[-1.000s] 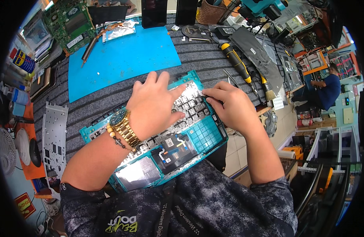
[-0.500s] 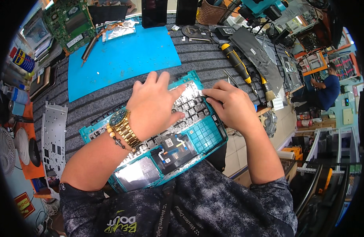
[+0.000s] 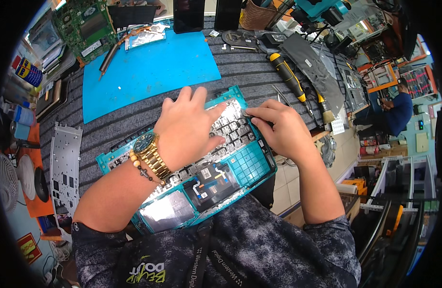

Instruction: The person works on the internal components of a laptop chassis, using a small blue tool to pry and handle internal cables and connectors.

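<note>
A teal laptop top case (image 3: 249, 163) lies at an angle at the desk's front, underside up, with a silver keyboard backplate (image 3: 233, 132), a black touchpad section and a silver plate showing. My left hand (image 3: 182, 129), with a gold watch and bead bracelet at the wrist, rests across the backplate, fingers spread, fingertips near the case's top edge, covering part of it. My right hand (image 3: 279, 129) is at the upper right edge of the backplate, index finger and thumb bent close together there; whatever is between them is too small to make out.
Behind lie a blue mat (image 3: 149, 72), green circuit board (image 3: 86, 33) and black screens (image 3: 187, 14). Right are a yellow-black screwdriver (image 3: 288, 77) and brush (image 3: 325, 108). Left are a metal plate (image 3: 65, 177) and white fan (image 3: 6, 182). A person (image 3: 398, 108) in blue sits at the right.
My two hands and the teal case stay nearly still. Only very slight finger movement shows in my right hand at the edge of the backplate.
</note>
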`<state>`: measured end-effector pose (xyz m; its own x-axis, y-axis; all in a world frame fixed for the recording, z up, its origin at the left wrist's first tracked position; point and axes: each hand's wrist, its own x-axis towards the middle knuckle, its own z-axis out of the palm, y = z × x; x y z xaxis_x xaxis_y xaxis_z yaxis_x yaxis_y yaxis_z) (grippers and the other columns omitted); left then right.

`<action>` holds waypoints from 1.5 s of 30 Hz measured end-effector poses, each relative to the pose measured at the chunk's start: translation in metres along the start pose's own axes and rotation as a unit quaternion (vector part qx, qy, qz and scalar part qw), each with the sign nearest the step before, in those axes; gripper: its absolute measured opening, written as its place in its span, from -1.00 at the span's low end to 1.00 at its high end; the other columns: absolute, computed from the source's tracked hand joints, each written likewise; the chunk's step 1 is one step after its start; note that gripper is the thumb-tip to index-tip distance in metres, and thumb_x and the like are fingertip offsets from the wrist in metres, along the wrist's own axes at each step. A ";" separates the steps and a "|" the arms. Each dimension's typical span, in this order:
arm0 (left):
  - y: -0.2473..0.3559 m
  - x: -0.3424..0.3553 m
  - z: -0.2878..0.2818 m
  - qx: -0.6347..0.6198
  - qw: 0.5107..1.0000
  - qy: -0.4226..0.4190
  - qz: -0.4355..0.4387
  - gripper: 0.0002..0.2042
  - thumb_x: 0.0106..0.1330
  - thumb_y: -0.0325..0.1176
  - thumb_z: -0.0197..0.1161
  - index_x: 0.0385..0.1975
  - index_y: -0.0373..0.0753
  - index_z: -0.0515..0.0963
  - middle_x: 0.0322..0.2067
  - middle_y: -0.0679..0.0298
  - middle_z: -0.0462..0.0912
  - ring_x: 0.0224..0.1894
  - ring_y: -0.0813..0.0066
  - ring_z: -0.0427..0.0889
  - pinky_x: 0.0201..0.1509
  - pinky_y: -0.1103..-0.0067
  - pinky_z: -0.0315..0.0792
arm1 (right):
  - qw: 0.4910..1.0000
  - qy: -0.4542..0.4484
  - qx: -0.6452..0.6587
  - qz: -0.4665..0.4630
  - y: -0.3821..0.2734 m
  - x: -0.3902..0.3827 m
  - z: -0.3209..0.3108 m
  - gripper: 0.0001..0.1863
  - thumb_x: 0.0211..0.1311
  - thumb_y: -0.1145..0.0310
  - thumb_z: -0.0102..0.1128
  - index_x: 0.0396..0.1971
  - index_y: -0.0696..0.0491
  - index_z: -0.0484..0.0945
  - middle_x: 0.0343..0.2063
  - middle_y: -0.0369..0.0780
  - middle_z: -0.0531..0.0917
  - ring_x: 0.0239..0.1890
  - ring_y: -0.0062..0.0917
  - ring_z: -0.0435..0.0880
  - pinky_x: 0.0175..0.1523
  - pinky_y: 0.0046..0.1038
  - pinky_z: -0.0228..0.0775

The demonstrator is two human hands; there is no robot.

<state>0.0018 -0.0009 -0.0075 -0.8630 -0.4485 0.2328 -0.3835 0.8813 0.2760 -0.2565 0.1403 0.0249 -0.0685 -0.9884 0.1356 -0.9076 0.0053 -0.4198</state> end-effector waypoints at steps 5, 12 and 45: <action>0.000 0.001 0.000 0.002 1.000 0.001 0.001 -0.28 0.36 0.10 0.78 0.51 0.01 0.85 0.18 0.13 0.67 0.34 0.03 0.66 0.17 0.07 0.65 | 1.000 -0.001 0.014 0.003 0.000 -0.001 -0.001 -0.72 0.56 0.51 0.58 0.17 0.10 0.98 -0.11 -0.06 0.90 -0.07 -0.05 0.91 0.08 -0.12 0.76; 0.001 0.001 -0.003 0.005 1.000 -0.022 -0.011 -0.25 0.35 0.09 0.80 0.57 0.08 0.81 0.27 0.10 0.69 0.34 0.01 0.67 0.22 0.08 0.66 | 1.000 0.004 0.004 0.010 0.002 -0.002 0.001 -0.76 0.59 0.41 0.56 0.14 0.02 1.00 -0.06 -0.12 0.91 -0.06 -0.04 0.93 0.08 -0.07 0.80; 0.002 0.001 -0.005 -0.002 1.000 -0.021 -0.012 -0.25 0.36 0.09 0.80 0.56 0.05 0.81 0.26 0.09 0.69 0.34 0.01 0.67 0.22 0.08 0.65 | 1.000 0.006 0.019 -0.014 0.010 -0.003 0.004 -0.71 0.55 0.50 0.61 0.18 0.04 1.00 -0.07 -0.15 0.89 -0.10 -0.21 0.91 0.03 -0.21 0.77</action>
<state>0.0020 -0.0005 -0.0017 -0.8669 -0.4626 0.1858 -0.4032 0.8698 0.2843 -0.2643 0.1427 0.0170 -0.0476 -0.9863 0.1582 -0.8929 -0.0290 -0.4494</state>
